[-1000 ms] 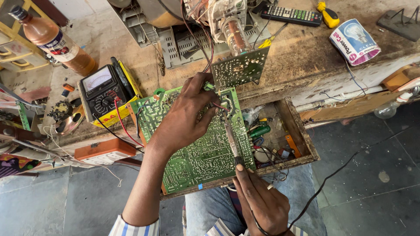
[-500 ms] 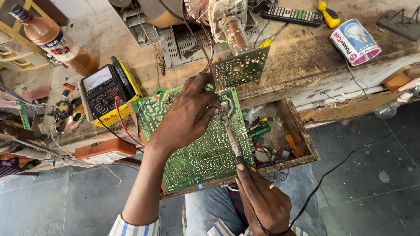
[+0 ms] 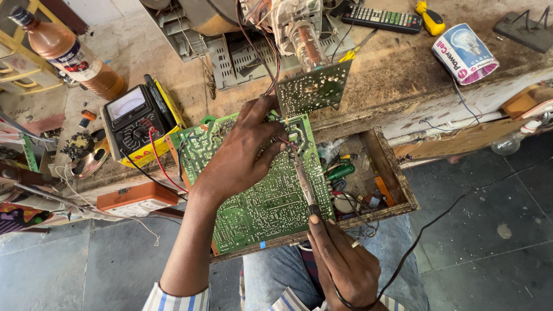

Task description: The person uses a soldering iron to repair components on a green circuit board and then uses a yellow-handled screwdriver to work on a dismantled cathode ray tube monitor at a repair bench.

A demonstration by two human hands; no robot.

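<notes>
A large green circuit board [image 3: 262,201] lies solder side up across an open wooden drawer [image 3: 394,173]. My left hand [image 3: 239,152] rests on the board's upper middle, fingers pinched at a spot near its top edge. My right hand [image 3: 345,265] grips a soldering iron [image 3: 300,173] by its handle. The iron's tip points up to the same spot by my left fingertips. A smaller green board [image 3: 314,89] stands on wires just above, attached to a glass tube neck [image 3: 305,43].
A black and yellow analog multimeter [image 3: 135,124] with red and black leads sits left of the board. An orange socket box [image 3: 137,198], a brown bottle [image 3: 66,52], a remote control [image 3: 380,18], a bulb carton [image 3: 464,55] and drawer parts [image 3: 351,184] surround the work.
My right hand has shifted slightly with the soldering iron. My left hand stays on the board in nearly the same place.
</notes>
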